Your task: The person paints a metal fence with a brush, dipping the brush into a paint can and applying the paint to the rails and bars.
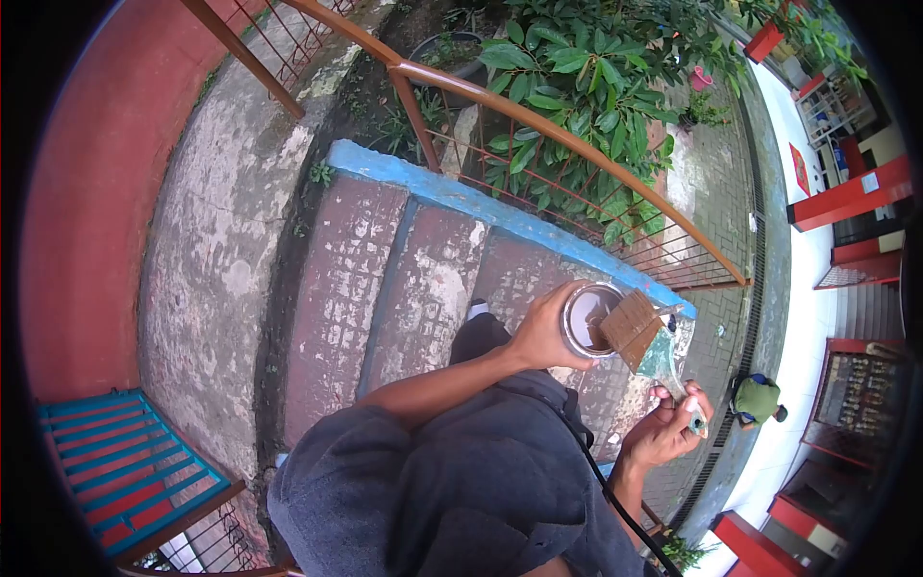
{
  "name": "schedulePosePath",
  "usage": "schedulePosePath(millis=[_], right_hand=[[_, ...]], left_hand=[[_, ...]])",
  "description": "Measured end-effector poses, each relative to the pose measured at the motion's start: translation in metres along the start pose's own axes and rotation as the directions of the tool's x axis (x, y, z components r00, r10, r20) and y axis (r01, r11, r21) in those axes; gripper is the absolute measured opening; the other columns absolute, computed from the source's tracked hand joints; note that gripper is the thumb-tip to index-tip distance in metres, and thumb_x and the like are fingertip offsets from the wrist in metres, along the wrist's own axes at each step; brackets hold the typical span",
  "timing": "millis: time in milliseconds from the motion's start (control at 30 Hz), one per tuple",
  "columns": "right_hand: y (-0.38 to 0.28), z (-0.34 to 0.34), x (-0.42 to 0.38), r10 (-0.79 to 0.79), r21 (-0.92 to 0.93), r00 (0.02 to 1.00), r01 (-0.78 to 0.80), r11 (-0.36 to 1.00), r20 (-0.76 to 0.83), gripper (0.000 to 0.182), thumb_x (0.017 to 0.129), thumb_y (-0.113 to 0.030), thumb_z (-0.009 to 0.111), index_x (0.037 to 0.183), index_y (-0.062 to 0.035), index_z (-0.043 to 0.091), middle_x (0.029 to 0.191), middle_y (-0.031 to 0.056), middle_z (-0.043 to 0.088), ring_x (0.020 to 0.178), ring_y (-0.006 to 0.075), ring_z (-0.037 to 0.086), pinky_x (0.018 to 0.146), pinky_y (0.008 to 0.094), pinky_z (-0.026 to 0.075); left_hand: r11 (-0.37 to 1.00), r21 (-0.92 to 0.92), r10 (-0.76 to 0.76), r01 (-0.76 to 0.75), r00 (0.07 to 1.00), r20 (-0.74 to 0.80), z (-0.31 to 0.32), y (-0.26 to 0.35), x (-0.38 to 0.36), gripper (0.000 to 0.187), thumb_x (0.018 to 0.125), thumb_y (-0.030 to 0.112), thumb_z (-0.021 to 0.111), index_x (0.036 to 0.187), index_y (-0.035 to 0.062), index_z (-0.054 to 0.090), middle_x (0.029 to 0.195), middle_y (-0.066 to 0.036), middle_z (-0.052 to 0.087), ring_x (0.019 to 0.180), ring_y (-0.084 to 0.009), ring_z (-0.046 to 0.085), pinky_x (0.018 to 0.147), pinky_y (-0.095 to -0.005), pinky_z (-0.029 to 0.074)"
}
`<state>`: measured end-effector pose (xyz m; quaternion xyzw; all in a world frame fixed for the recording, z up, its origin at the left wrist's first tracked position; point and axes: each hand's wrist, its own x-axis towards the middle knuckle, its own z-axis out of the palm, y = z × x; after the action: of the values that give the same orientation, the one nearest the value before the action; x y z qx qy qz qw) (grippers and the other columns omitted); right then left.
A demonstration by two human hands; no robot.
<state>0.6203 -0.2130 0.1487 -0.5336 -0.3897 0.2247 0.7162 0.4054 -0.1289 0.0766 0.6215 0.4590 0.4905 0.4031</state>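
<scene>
My left hand (pixel 548 330) is wrapped round a small metal paint can (pixel 567 322), its open top facing me. Brown paint (pixel 586 317) shows inside. The handle of a wide flat paintbrush (pixel 658 354) is gripped in my right hand (pixel 668 428). Brown coats its bristles (pixel 630 325), and green smears mark the part behind them. The bristle end overlaps the can's rim in this view. Both hands are in front of my body, over worn steps (pixel 423 279) with peeling dark red paint.
A blue-painted edge (pixel 423 181) borders the steps, with a brown metal railing (pixel 538 115) beyond it. Leafy plants (pixel 577 77) grow behind the railing. A person in a green shirt (pixel 757 399) is low on the right. A teal slatted frame (pixel 135 462) stands at lower left.
</scene>
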Motion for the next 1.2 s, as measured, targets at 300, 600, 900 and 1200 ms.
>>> schedulePosePath(millis=[300,600,900,1200], right_hand=[[0.019,0.065,0.018,-0.035,0.133,0.97,0.003,0.991,0.239,0.018,0.112,-0.014,0.059,0.117,0.0027,0.062,0.122,0.0212,0.059,0.096,0.0276,0.066,0.067,0.0411,0.063],[0.025,0.154,0.019,-0.054,0.231,0.927,-0.036,0.972,0.37,0.02,0.111,-0.013,0.06,0.121,0.0037,0.062,0.122,0.024,0.061,0.104,0.0301,0.067,0.068,0.0414,0.064],[0.041,0.217,0.011,0.081,0.11,0.859,-0.158,0.981,0.506,0.021,0.112,-0.018,0.061,0.126,-0.0019,0.061,0.127,0.0208,0.059,0.109,0.0305,0.064,0.077,0.0467,0.062],[0.071,0.271,0.018,0.217,0.104,0.721,-0.373,0.922,0.658,0.021,0.113,-0.018,0.061,0.126,-0.0018,0.063,0.132,0.0179,0.06,0.102,0.0268,0.065,0.085,0.0466,0.06]], left_hand=[[0.995,-0.031,-0.103,0.1,0.984,-0.145,-0.056,-0.025,0.01,0.106,0.053,0.029,0.103,0.145,-0.0002,0.057,0.132,-0.02,0.072,0.122,-0.0343,0.073,0.107,-0.0437,0.057],[0.995,-0.005,-0.1,0.102,0.96,-0.261,-0.133,-0.048,0.029,0.106,0.053,0.03,0.104,0.145,-0.0001,0.058,0.133,-0.02,0.072,0.123,-0.0333,0.074,0.107,-0.0429,0.058],[0.999,-0.022,-0.041,0.035,0.927,-0.372,-0.187,-0.077,0.041,0.107,0.051,0.027,0.104,0.144,-0.0002,0.059,0.136,-0.02,0.07,0.125,-0.0363,0.072,0.108,-0.0446,0.057],[0.994,0.059,-0.053,0.096,0.86,-0.508,-0.211,-0.098,0.04,0.106,0.051,0.025,0.104,0.144,0.0024,0.059,0.135,-0.019,0.071,0.124,-0.0364,0.072,0.106,-0.0451,0.058]])
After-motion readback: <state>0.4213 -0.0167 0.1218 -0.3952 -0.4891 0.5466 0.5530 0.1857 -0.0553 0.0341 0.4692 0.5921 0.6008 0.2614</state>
